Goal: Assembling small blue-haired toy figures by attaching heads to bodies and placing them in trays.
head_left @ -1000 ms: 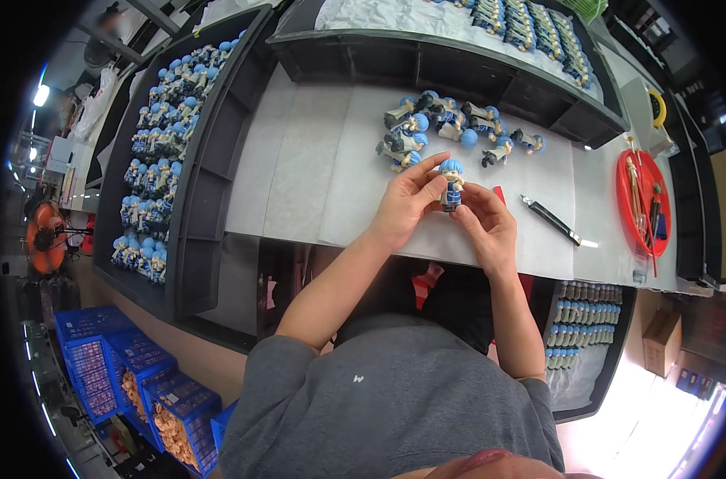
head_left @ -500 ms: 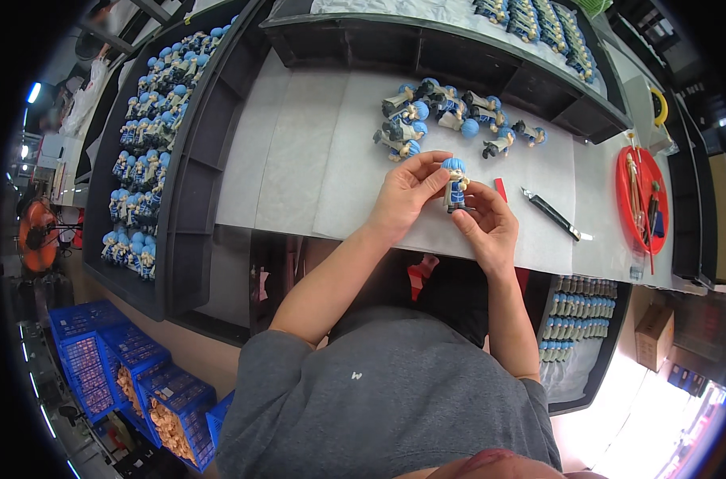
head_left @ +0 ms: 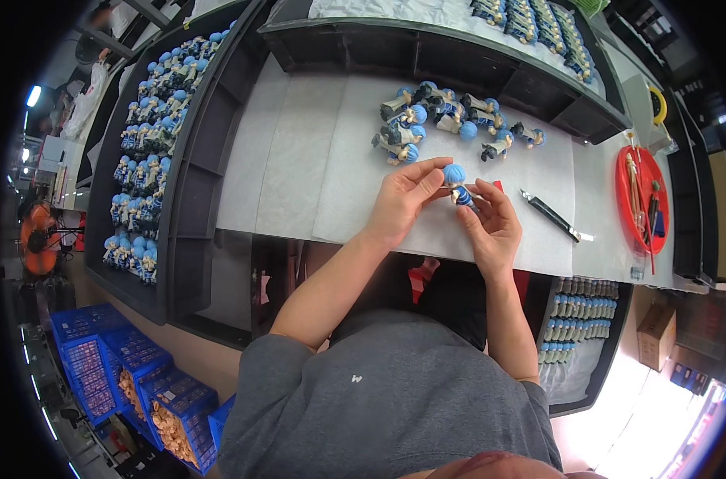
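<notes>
Between my two hands is a small blue-haired figurine, tilted with its head toward the upper left. My left hand pinches it at the head with thumb and fingers. Around its lower body close the thumb and fingers of my right hand, which partly hide the legs. Just beyond my hands, a loose cluster of similar figurines lies on the white sheet. To the right of my right hand rests a black-handled craft knife, and a small red strip shows partly behind my fingers.
A black tray of figurines stands at the left, another black tray along the back. At right are a red oval dish with brushes and a roll of yellow tape. Blue crates sit low at left.
The figurine has gone from upright and facing me to tilted, its head toward me and its feet lower right. My right fingers have shifted slightly around it.
</notes>
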Motion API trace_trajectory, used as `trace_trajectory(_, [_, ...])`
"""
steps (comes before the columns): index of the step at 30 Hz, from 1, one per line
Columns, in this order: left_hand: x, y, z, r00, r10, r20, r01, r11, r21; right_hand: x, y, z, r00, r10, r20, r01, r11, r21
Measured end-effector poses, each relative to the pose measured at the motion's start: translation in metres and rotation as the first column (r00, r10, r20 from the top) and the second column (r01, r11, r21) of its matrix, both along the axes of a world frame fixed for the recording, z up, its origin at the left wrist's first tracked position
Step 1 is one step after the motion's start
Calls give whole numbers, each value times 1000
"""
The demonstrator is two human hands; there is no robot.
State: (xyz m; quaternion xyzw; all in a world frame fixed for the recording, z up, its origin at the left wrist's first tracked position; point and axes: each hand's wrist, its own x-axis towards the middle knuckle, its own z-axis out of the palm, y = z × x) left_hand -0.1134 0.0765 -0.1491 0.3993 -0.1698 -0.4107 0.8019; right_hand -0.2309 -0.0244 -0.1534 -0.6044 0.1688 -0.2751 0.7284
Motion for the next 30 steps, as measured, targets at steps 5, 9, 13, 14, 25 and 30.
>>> trace_trajectory(5, [-5,0,-5,970,4,242,-30,994,105,-1,-4,-13,991,-76,107,104,953,-285])
trace_trajectory(9, [-5,0,-6,982,86,166,-107,987,123,1,1,4,998,-45,43,51,985,-166])
trace_trajectory(13, [-5,-2,-4,989,127,79,-129,991,30,1,-1,2,1000,-19,-17,19,999,-44])
trace_trajectory(14, [-4,-1,-4,989,127,80,-130,991,30,2,-1,2,1000,-19,-17,18,999,-44])
trace_trajectory(25, [-2,1,-6,996,53,70,-54,999,11,1,-2,-3,999,-34,24,36,996,-78])
trace_trajectory(30, [-4,0,-4,995,71,66,-72,997,19,0,-3,-6,999,-28,20,30,994,-108])
